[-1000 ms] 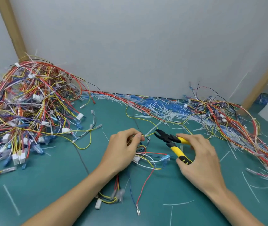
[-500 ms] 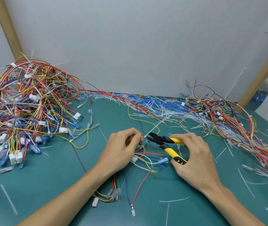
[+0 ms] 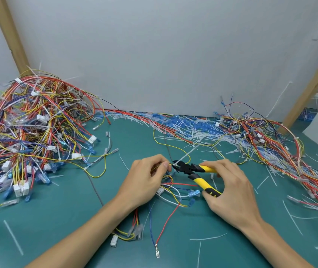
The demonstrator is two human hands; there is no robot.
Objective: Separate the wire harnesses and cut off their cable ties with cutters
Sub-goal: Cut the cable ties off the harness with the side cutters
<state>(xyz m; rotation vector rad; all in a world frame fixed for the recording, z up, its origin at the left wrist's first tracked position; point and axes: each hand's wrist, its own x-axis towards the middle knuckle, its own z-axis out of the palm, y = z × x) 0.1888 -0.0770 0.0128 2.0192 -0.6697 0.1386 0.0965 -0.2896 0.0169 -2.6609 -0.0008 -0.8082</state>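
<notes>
Green mat [image 3: 77, 219], grey wall behind. One harness [image 3: 171, 186] lies mid-mat, pinched by the left hand [image 3: 144, 180] just beside its white tie [image 3: 185, 155]. One cutters [image 3: 193, 171], yellow handles gripped by the right hand [image 3: 229, 190], jaws at the tie. Advice: bite only the strap, wires clear of the blades, then squeeze squarely. Stock: two heaps, left pile [image 3: 28, 132] and right pile [image 3: 280, 147]; cut ties uncountable.

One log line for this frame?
left hand: pinches harness | right hand: grips cutters | cutters: tips at cable tie | tie: looks uncut
</notes>
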